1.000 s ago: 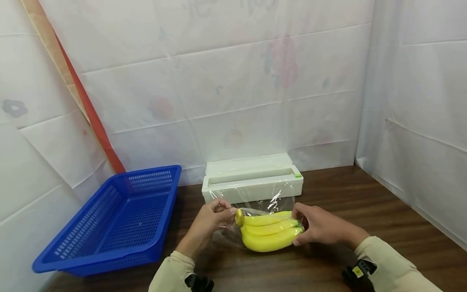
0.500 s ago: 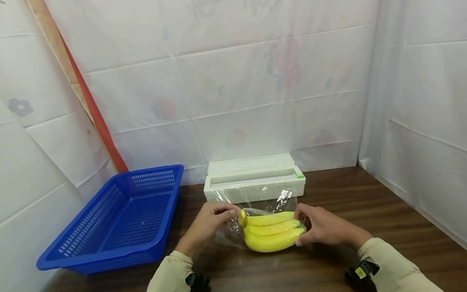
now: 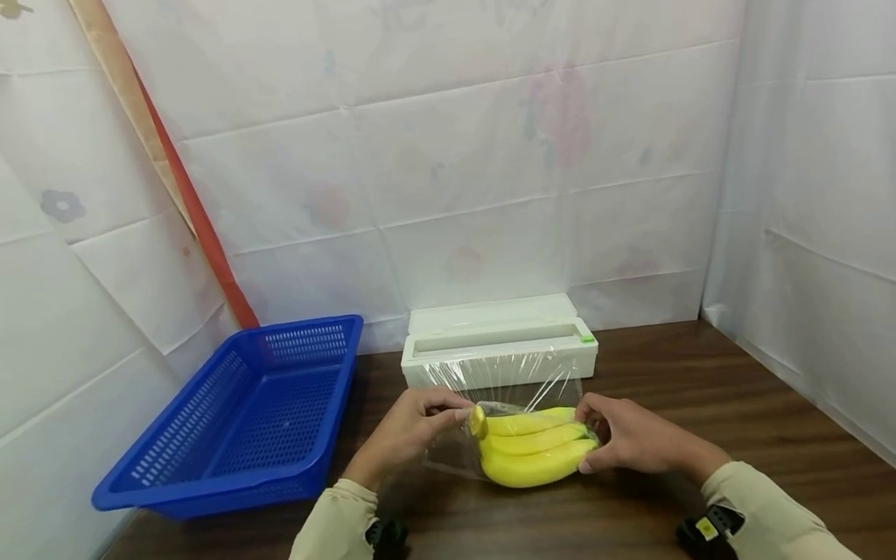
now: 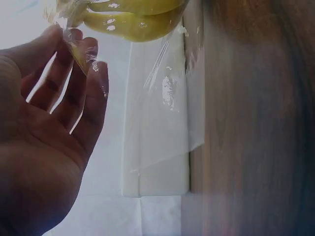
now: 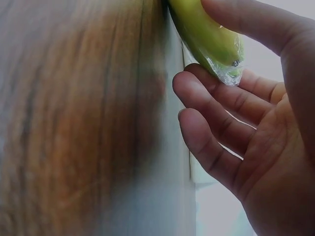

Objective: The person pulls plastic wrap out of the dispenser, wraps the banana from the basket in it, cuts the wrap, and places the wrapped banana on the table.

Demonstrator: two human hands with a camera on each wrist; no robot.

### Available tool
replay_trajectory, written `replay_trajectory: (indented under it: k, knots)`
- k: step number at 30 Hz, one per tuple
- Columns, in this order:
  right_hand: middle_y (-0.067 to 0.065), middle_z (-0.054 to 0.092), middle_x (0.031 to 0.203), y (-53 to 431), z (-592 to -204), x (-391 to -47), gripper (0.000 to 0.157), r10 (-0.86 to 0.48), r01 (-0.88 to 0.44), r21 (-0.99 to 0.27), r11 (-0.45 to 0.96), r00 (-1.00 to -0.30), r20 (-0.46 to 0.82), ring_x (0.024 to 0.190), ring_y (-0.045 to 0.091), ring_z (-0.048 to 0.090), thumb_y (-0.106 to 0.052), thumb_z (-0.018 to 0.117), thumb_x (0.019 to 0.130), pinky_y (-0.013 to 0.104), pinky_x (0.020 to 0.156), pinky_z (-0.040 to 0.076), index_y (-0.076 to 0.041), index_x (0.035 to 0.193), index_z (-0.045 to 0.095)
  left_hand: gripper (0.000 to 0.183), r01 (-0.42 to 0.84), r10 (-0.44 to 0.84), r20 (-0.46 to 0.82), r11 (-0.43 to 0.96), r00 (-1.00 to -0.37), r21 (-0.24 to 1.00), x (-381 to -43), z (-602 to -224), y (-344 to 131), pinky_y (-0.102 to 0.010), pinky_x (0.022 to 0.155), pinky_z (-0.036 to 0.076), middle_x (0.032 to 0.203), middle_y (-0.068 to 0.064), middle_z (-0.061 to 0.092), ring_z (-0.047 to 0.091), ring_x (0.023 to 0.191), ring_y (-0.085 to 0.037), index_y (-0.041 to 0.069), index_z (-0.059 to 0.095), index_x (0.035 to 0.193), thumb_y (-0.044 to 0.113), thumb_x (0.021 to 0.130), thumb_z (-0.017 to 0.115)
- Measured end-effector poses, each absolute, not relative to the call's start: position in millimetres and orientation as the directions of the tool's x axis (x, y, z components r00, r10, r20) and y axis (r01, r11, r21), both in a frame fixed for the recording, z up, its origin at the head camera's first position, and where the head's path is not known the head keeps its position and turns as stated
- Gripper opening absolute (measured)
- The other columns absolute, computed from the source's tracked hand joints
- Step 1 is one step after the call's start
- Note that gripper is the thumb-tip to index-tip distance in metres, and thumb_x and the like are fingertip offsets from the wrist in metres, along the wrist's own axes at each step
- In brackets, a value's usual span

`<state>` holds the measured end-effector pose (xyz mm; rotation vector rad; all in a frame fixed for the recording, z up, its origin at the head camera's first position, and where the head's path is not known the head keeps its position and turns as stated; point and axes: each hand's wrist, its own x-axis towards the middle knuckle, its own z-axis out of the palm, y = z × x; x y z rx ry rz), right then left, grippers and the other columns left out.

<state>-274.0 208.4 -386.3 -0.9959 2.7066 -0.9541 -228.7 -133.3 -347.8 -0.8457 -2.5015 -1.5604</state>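
Observation:
A bunch of yellow bananas lies over the dark wooden table, partly covered in clear cling film. The film stretches back from the bunch to the long white dispenser box behind it. At the stem end, my left hand pinches a gathered bit of film between thumb and fingers; the left wrist view shows that film shiny and creased. My right hand grips the tip end, thumb on the near side and fingers behind. In the right wrist view, crinkled film hugs a banana tip.
A blue plastic basket with perforated walls stands on the left. The dispenser's lid is raised against the white cloth backdrop. Another white cloth wall borders the right edge of the wooden table.
The head view has turned slightly left, so everything sits a little further right. More streaks now show in the film between box and bananas. Both hands keep their places on the bunch.

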Motion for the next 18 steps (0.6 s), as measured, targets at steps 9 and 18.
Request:
replay_trajectory:
  k: [9,18]
  knots:
    - [-0.005,0.058,0.094,201,-389,-278,0.054,-0.599,-0.534,-0.609,0.586,-0.792,0.119,0.081,0.012,0.057,-0.045,0.078,0.069,0.029,0.070,0.048,-0.019,0.107,0.050,0.018,0.359,0.327,0.270,0.255,-0.906,0.898,-249,-372,-139,-0.044,0.071,0.051,0.093,-0.003,0.066,0.059,0.081,-0.020,0.010,0.070,0.100,0.020,0.092,0.058]
    - [-0.006,0.058,0.092,204,-391,-275,0.053,-0.610,-0.542,-0.597,0.591,-0.785,0.109,0.079,0.011,0.057,-0.046,0.077,0.070,0.028,0.068,0.048,-0.019,0.107,0.050,0.017,0.208,0.210,0.157,0.250,-0.965,0.946,-255,-383,-125,-0.040,0.066,0.051,0.085,-0.007,0.063,0.057,0.072,-0.019,0.004,0.067,0.085,0.019,0.085,0.060]
